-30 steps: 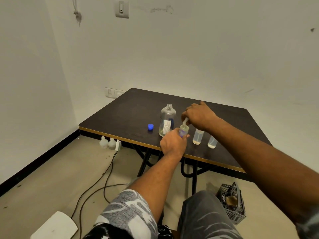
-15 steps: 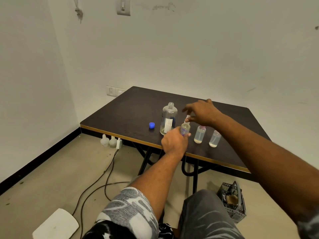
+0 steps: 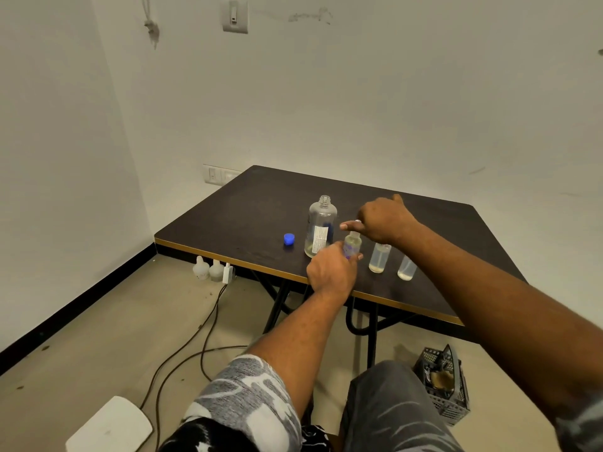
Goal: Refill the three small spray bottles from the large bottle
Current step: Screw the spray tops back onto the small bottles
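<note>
Barely begun, I judge: the large clear plastic bottle (image 3: pixel 321 227) stands uncapped. The left hand (image 3: pixel 331 272) grips one small clear spray bottle (image 3: pixel 353 245), the right hand (image 3: pixel 385 223) pinches its white top (image 3: pixel 358 221), and two neighbouring small bottles (image 3: pixel 379 260) look near-empty.

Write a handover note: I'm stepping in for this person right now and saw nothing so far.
Left hand grips the first small spray bottle, upright. Right hand pinches its white spray top at the neck; off or not, unclear.
Large bottle stands uncapped, nearly empty; blue cap lies left of it on the table.
Middle small bottle and right small bottle stand beside, low on liquid.
Done: large bottle opened. Left: fill all three, close them.
</note>
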